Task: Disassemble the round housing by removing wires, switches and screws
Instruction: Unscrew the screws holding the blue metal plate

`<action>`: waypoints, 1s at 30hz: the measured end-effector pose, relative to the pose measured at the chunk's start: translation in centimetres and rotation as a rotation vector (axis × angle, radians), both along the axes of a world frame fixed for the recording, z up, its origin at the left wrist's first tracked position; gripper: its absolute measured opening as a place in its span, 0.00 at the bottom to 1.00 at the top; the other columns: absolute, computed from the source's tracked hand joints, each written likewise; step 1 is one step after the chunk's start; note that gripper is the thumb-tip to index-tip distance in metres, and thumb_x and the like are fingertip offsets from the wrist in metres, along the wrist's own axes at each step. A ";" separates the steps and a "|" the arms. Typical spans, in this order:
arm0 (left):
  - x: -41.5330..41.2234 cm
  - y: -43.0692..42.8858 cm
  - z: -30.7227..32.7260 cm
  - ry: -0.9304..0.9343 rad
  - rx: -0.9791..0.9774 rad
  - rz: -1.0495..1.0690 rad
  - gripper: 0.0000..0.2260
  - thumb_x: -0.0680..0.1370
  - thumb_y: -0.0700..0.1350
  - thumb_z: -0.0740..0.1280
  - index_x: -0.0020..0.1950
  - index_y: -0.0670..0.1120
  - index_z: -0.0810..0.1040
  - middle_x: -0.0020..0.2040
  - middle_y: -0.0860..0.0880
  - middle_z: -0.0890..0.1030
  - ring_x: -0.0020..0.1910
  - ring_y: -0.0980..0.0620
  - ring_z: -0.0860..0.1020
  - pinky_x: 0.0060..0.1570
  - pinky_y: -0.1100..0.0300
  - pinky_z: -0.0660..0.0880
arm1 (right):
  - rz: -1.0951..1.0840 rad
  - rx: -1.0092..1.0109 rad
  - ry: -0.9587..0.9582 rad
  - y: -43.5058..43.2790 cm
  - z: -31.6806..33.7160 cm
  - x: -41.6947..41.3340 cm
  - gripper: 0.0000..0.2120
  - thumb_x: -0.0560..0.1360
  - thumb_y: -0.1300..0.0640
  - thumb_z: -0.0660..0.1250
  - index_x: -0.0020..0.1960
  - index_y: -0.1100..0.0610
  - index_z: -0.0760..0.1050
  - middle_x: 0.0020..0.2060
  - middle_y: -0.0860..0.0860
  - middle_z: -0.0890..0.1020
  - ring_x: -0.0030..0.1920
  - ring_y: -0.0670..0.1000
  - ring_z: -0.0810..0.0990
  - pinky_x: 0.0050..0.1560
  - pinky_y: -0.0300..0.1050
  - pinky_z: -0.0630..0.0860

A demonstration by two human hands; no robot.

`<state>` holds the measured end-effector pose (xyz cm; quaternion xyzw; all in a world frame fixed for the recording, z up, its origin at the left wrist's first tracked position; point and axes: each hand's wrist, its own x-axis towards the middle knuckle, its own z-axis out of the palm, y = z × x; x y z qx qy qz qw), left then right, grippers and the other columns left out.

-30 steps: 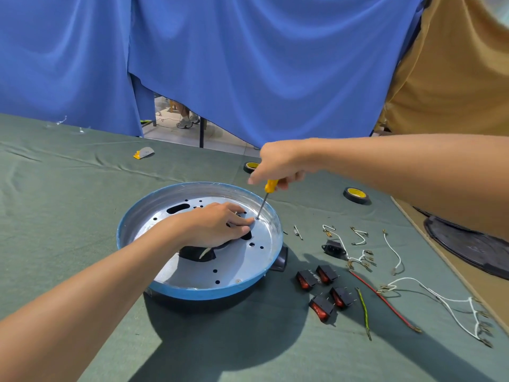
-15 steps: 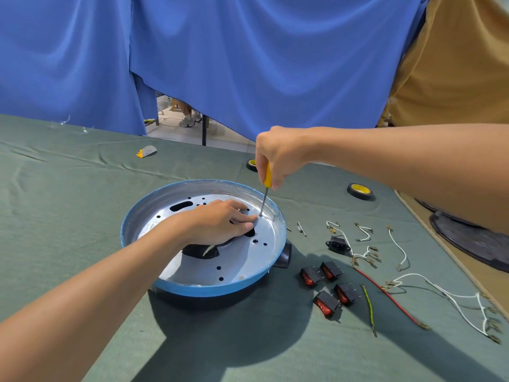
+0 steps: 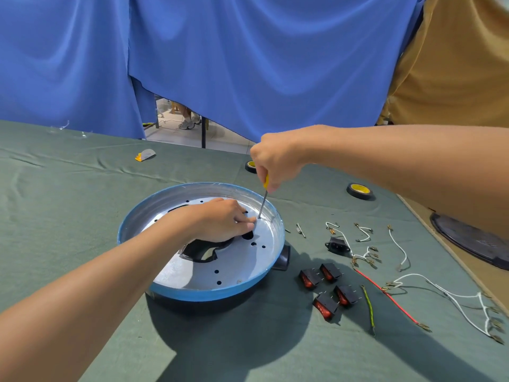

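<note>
The round housing (image 3: 201, 295) lies open side up on the green worktop (image 3: 68, 202), and its inner metal plate (image 3: 234, 266) shows many empty holes. In my judgement the task is well advanced. Four red switches (image 3: 330, 271) lie in a group just right of the housing. Beyond them the loose wires (image 3: 385, 293), white, red and one green-yellow, are spread on the cloth beside a black socket (image 3: 336, 245). Two small metal pieces (image 3: 300, 230) near the rim may be screws already taken out, but they are too small to be sure.

What is left seems to be the screws of the plate. The right hand (image 3: 275, 161) grasps the yellow-handled screwdriver (image 3: 263, 204) from above, with the fingers closed around the handle. The shaft stands almost upright with its tip on the far right part of the plate. The left hand (image 3: 220, 223) rests on the plate with bent fingers, its fingertips just beside the tip. Whether it pinches something or only steadies the plate, I cannot tell.

Any screw under the tip is not visible. The left hand covers the middle of the plate and part of a dark opening (image 3: 203, 253), so I cannot say what sits there, nor how many screws are left. A dark disc (image 3: 473, 244) at the right is cut off by the frame edge.
</note>
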<state>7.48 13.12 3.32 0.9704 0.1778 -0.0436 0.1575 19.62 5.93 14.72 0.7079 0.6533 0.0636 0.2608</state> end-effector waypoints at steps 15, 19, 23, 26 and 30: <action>0.1 -0.1 0.0 0.046 0.017 0.006 0.19 0.83 0.60 0.53 0.66 0.58 0.78 0.77 0.52 0.64 0.76 0.46 0.60 0.73 0.45 0.58 | -0.382 0.171 0.458 0.5 -0.3 -0.1 0.12 0.75 0.62 0.55 0.37 0.63 0.74 0.28 0.56 0.73 0.24 0.53 0.64 0.25 0.36 0.60; 0.4 -0.2 0.5 0.068 0.026 0.013 0.21 0.83 0.59 0.53 0.66 0.54 0.79 0.74 0.50 0.68 0.72 0.46 0.65 0.72 0.48 0.61 | -0.494 -0.019 0.371 0.6 0.5 0.0 0.13 0.77 0.59 0.60 0.38 0.62 0.78 0.23 0.51 0.66 0.22 0.50 0.58 0.25 0.36 0.57; 0.8 -0.3 0.7 0.072 0.015 0.040 0.22 0.83 0.58 0.54 0.60 0.46 0.81 0.68 0.44 0.74 0.68 0.44 0.70 0.69 0.49 0.65 | -0.239 -0.014 0.133 0.2 0.7 -0.4 0.11 0.75 0.51 0.69 0.39 0.57 0.79 0.28 0.50 0.77 0.29 0.52 0.73 0.28 0.38 0.66; 1.1 -0.2 0.7 0.070 -0.001 0.069 0.23 0.82 0.59 0.55 0.54 0.43 0.82 0.66 0.43 0.75 0.67 0.44 0.71 0.67 0.48 0.67 | -0.041 0.061 0.068 0.0 1.0 -0.4 0.05 0.70 0.54 0.75 0.45 0.53 0.82 0.34 0.48 0.81 0.38 0.49 0.79 0.28 0.36 0.67; 1.2 -0.2 0.9 0.076 -0.018 0.074 0.23 0.82 0.60 0.55 0.54 0.44 0.83 0.65 0.45 0.76 0.64 0.43 0.72 0.66 0.46 0.68 | -0.061 0.031 0.206 0.4 0.8 -0.1 0.09 0.70 0.49 0.75 0.43 0.54 0.81 0.39 0.52 0.83 0.41 0.54 0.80 0.35 0.41 0.74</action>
